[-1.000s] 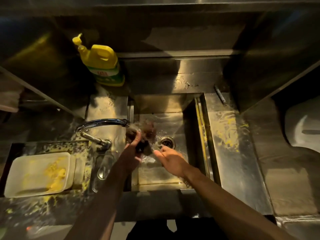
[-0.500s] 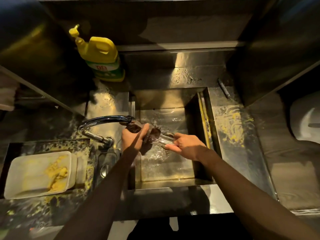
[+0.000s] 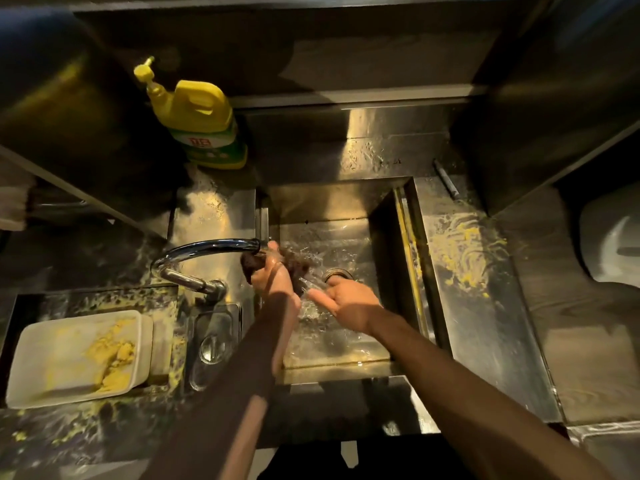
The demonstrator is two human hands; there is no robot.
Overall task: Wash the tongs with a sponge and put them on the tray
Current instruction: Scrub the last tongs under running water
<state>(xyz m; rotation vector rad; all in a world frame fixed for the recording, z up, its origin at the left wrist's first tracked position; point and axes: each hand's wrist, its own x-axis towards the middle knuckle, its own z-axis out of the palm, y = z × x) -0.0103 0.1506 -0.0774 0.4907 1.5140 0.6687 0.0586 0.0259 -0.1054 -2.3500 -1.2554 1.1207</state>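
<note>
Over the steel sink (image 3: 381, 370), under the faucet (image 3: 207, 247), my left hand (image 3: 273, 277) is closed around a dark brown sponge (image 3: 299, 264). Water runs over it and splashes. The tongs (image 3: 309, 284) show only as a short shiny, blurred piece between my two hands, with the sponge pressed on it. My right hand (image 3: 348, 303) holds the tongs' other end just in front of the drain (image 3: 337, 273), palm turned up. A white tray (image 3: 52, 362) smeared with yellow residue sits on the counter at the far left.
A yellow dish-soap bottle (image 3: 201, 123) stands behind the faucet. A small clear container (image 3: 213, 344) lies between tray and sink. Yellow smears cover the right drainboard (image 3: 460, 251), with a dark stick (image 3: 446, 183) at its back. A white object (image 3: 609, 244) sits far right.
My left hand has kept rubbing the sponge along the tongs under the running water. My right hand has turned palm up and shifted slightly toward me. The camera view tilted a little.
</note>
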